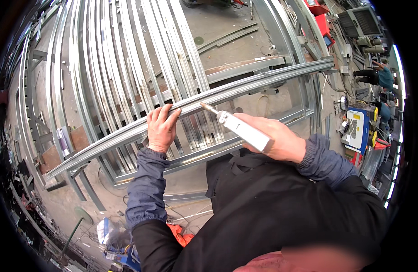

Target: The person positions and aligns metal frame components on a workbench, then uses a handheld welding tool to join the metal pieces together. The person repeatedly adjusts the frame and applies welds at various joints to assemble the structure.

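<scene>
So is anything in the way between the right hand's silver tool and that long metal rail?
Nothing visible. The tool points its coppery tip at the rail; the left hand rests on the rail left of the tip, not in between.

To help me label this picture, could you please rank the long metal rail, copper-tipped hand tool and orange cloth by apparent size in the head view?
1. Long metal rail
2. Copper-tipped hand tool
3. Orange cloth (only its visible part)
</scene>
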A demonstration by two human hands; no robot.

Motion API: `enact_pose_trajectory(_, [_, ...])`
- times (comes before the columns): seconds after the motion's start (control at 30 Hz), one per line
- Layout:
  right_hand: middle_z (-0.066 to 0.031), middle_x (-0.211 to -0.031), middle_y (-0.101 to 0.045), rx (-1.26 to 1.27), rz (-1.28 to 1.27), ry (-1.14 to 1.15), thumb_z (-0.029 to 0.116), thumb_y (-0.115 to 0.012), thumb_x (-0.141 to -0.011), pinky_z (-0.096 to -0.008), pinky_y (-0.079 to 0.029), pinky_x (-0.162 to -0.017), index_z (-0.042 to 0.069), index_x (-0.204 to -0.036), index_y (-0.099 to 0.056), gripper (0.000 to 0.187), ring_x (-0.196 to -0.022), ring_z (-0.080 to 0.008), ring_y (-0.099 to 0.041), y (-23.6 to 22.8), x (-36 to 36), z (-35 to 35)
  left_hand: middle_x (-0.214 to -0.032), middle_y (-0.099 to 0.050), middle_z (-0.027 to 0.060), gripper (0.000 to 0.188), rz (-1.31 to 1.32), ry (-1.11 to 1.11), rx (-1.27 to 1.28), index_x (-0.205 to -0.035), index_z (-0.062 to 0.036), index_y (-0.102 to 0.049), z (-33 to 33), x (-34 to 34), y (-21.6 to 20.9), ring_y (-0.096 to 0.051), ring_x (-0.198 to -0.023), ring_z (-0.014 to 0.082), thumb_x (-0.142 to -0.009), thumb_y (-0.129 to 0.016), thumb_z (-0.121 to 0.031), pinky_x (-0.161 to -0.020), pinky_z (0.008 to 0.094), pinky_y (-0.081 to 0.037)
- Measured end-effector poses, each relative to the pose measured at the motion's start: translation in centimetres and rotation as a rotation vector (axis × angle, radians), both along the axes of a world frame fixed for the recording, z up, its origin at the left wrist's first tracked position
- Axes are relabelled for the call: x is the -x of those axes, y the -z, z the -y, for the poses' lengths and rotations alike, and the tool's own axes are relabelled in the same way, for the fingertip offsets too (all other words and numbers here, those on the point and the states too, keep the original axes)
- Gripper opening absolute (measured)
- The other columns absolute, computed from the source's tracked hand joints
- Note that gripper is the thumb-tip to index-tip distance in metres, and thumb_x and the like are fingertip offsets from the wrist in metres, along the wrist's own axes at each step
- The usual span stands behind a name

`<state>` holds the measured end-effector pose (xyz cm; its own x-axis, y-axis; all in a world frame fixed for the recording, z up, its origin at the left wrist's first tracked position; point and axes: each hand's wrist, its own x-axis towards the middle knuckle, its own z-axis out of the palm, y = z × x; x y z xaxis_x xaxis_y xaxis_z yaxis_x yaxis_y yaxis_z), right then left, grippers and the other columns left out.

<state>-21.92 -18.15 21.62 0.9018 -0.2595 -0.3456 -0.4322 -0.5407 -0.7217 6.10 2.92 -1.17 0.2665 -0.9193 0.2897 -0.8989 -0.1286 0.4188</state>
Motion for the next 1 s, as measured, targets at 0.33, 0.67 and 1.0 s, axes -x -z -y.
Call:
enact_pose_trajectory(0.33, [-0.0129, -0.112, -0.064, 0.14, -0.098, -0.04, 0.016, -0.077, -0.097, -0.0487, -0.064, -0.082, 0.021, -0.172, -0.042, 0.083, -0.095, -0.0388, -0.073, 2.9, -1.5, -2.8, -0.137, -0.069, 0.0076, 0.044, 0.002, -0.006, 0.005, -0.128, -0.0193, -0.08, -0.2, 0.1, 0.3, -0.064, -0.126, 0.0318, -0.085, -0.078, -0.008, -0.112, 0.0505, -0.046])
enact_pose_trajectory(0.67, [-0.0152, -0.11, -0.062, 0.161, -0.182, -0.028, 0.012, -0.082, -0.089, -0.0523, -0.064, -0.084, 0.026, -0.174, -0.039, 0.095, -0.096, -0.042, -0.074, 3.9, -2.2, -4.1, -0.137, -0.068, 0.009, 0.044, 0.009, 0.01, -0.003, -0.129, -0.0191, -0.08, -0.2, -0.1, 0.4, -0.064, -0.127, 0.0327, -0.086, -0.077, -0.009, -0.111, 0.0508, -0.046])
enact_pose_trajectory(1.0, [-0.0178, -0.112, -0.06, 0.188, -0.256, -0.059, 0.007, -0.08, -0.086, -0.0519, -0.062, -0.084, 0.028, -0.177, -0.034, 0.104, -0.097, -0.0423, -0.074, 3.8, -2.4, -4.4, -0.138, -0.068, 0.0088, 0.044, -0.005, 0.008, -0.004, -0.128, -0.0187, -0.08, 0.0, -0.1, 0.3, -0.064, -0.126, 0.0324, -0.085, -0.077, -0.008, -0.111, 0.0505, -0.046])
